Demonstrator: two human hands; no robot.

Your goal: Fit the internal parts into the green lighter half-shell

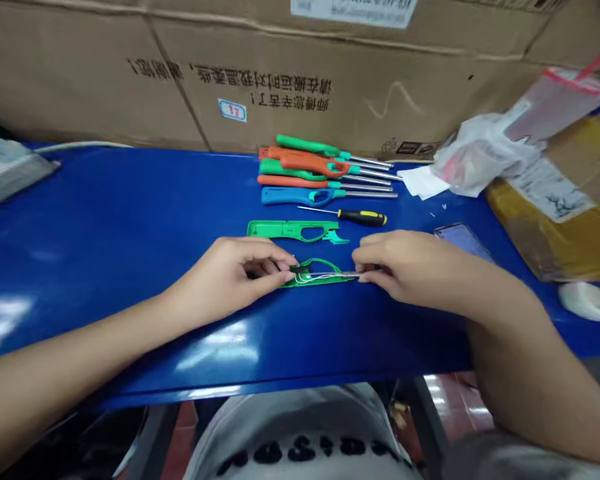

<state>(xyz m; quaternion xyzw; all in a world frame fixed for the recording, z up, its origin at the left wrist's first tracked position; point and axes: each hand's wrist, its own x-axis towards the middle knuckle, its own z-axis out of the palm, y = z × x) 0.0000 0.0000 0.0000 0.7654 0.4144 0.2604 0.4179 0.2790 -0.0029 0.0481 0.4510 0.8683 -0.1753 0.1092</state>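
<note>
A green lighter half-shell [316,275] with thin wires lies open on the blue table [130,220]. My left hand [240,270] pinches its handle end, fingers closed on it. My right hand [405,263] grips the metal tube sticking out of the other end. Just behind lies the matching green cover shell [293,231]. A screwdriver [353,216] with a black and yellow handle rests behind my right hand.
Several assembled long lighters [320,173], green, orange and blue, lie in a row at the back. Large cardboard boxes [260,73] wall off the rear. Plastic bags [480,157] and a yellow box [565,227] crowd the right. A phone [463,238] lies near my right wrist.
</note>
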